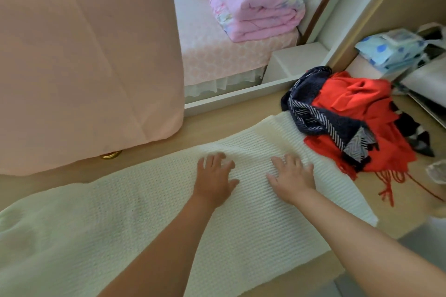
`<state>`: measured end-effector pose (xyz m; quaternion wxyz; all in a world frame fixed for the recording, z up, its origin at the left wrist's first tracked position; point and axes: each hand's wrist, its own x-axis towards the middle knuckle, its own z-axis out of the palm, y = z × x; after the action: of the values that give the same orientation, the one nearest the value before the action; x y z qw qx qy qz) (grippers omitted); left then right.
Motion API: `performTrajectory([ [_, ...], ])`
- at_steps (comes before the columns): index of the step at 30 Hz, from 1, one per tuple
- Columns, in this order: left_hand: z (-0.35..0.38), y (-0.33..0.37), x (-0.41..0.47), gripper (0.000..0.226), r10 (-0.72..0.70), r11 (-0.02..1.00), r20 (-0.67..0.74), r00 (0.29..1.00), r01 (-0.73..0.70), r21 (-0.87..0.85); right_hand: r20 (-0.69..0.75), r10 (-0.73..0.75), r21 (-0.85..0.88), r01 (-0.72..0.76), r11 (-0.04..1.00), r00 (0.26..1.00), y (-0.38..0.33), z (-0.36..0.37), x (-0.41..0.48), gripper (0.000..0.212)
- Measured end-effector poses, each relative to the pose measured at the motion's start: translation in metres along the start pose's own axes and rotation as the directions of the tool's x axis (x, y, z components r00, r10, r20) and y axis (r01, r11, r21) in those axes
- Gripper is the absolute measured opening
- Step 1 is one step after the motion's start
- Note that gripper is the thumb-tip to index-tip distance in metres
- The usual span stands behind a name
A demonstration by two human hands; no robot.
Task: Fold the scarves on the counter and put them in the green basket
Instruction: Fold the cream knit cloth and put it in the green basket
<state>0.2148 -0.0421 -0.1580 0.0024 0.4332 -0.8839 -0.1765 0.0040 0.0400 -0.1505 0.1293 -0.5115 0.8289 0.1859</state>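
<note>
Pressing cream knit scarf (144, 200) flat on counter (217, 123): left hand (213, 179), right hand (290, 179), grips released.

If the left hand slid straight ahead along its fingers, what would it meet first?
The left hand would cross more white scarf, then bare counter, then probably the white frame; depth unclear.
</note>
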Motion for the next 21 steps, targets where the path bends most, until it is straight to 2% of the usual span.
performTrajectory([
  [2, 0.004, 0.016, 0.023, 0.066, -0.023, 1.0, -0.021, 1.0, 0.023, 0.01, -0.186, -0.07, -0.041, 0.064, 0.997, 0.98, 0.002, -0.008, 0.011, 0.06],
  [4, 0.012, 0.025, 0.044, 0.092, -0.031, 0.998, 0.132, 0.991, 0.023, 0.06, -0.248, -0.206, 0.012, 0.216, 0.976, 0.947, 0.002, -0.011, 0.025, 0.058],
  [6, 0.016, 0.031, 0.064, 0.109, -0.033, 0.992, 0.292, 0.956, -0.004, 0.124, -0.131, -0.305, 0.142, 0.323, 0.936, 0.943, 0.006, -0.007, 0.039, 0.065],
  [8, 0.018, 0.034, 0.082, 0.115, -0.033, 0.989, 0.347, 0.937, -0.019, 0.144, 0.005, -0.311, 0.186, 0.305, 0.934, 0.95, 0.016, -0.003, 0.055, 0.07],
  [9, 0.018, 0.036, 0.089, 0.114, -0.025, 0.99, 0.347, 0.938, -0.023, 0.136, 0.025, -0.291, 0.179, 0.282, 0.943, 0.956, 0.023, -0.001, 0.065, 0.071],
  [12, 0.019, 0.042, 0.097, 0.097, -0.022, 0.994, 0.232, 0.972, -0.004, 0.112, 0.026, -0.231, 0.13, 0.226, 0.965, 0.973, 0.046, -0.001, 0.091, 0.073],
  [15, 0.026, 0.042, 0.077, 0.065, -0.038, 0.996, -0.044, 0.998, 0.041, 0.074, 0.065, -0.177, 0.045, 0.174, 0.984, 0.982, 0.059, -0.008, 0.107, 0.071],
  [17, 0.038, 0.034, 0.052, 0.058, -0.042, 0.997, -0.152, 0.987, 0.052, 0.059, 0.043, -0.134, -0.006, 0.134, 0.991, 0.99, 0.054, -0.013, 0.105, 0.069],
  [19, 0.053, 0.024, 0.029, 0.066, -0.07, 0.993, -0.137, 0.988, 0.082, 0.08, -0.046, -0.143, 0.024, 0.144, 0.989, 0.989, 0.037, -0.015, 0.092, 0.066],
  [21, 0.061, 0.023, 0.018, 0.074, -0.117, 0.988, -0.054, 0.992, 0.122, 0.098, -0.141, -0.264, 0.137, 0.283, 0.949, 0.954, 0.016, -0.011, 0.07, 0.064],
])
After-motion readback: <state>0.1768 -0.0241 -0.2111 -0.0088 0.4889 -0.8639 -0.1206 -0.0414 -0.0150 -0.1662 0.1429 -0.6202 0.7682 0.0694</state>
